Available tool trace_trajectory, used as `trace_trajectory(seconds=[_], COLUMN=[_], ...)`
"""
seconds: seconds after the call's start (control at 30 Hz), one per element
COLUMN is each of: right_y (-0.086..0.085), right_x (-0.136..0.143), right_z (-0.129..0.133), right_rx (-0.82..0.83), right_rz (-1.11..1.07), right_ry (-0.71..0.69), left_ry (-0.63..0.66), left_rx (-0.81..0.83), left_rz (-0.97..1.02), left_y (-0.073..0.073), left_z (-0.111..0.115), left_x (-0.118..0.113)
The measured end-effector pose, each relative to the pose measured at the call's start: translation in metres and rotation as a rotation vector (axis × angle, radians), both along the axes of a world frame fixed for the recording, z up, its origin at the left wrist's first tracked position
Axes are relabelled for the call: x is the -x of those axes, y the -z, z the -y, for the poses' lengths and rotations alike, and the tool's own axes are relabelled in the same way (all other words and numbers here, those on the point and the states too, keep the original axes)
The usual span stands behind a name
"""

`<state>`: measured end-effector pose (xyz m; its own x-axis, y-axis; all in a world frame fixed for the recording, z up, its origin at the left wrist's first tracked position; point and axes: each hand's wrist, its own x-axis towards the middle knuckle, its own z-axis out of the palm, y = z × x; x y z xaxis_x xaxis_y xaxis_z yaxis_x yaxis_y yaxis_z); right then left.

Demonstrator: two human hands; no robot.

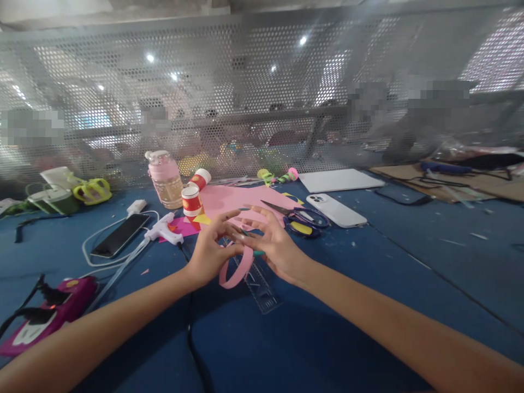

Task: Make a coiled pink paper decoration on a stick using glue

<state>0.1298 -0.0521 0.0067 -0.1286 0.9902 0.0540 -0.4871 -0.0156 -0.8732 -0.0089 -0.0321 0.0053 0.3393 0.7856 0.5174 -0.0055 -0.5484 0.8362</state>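
While the left hand [210,248] and the right hand [280,248] meet, thumbs and some fingertips nearly closed on a looped pink paper strip [244,271] and other fingers arched loosely apart, the strip's loop hangs toward six o'clock, its pinched part hidden. Beneath it, a clear plastic ruler [264,295] points toward five o'clock on the blue tabletop [442,224]. Around the strip, a white hot-glue gun [164,228] lies at ten o'clock, a pink paper sheet [241,197] at twelve, dark-blue-handled scissors [303,227] at two, with a white smartphone [339,212] just beyond
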Motion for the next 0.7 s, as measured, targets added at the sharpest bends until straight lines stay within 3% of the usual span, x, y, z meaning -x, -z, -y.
trace_trajectory(seconds=[0.13,0.4,0.7], right_y=[-0.0061,-0.0072,-0.0052], right_x=[-0.0014,-0.0032,-0.0051], right_z=[0.0009,0.0012,-0.0005], right_rx=[0.02,-0.01,-0.014], right_rz=[-0.016,-0.156,-0.19], right_ry=[-0.042,-0.114,-0.129], left_ry=[0.005,-0.03,-0.035], left_rx=[-0.103,-0.606,-0.732], left_rz=[-0.007,-0.128,-0.172], left_y=[0.0017,0.0065,0.0026], left_z=[0.0012,-0.0018,-0.0027], left_x=[0.0012,0.0074,0.0094])
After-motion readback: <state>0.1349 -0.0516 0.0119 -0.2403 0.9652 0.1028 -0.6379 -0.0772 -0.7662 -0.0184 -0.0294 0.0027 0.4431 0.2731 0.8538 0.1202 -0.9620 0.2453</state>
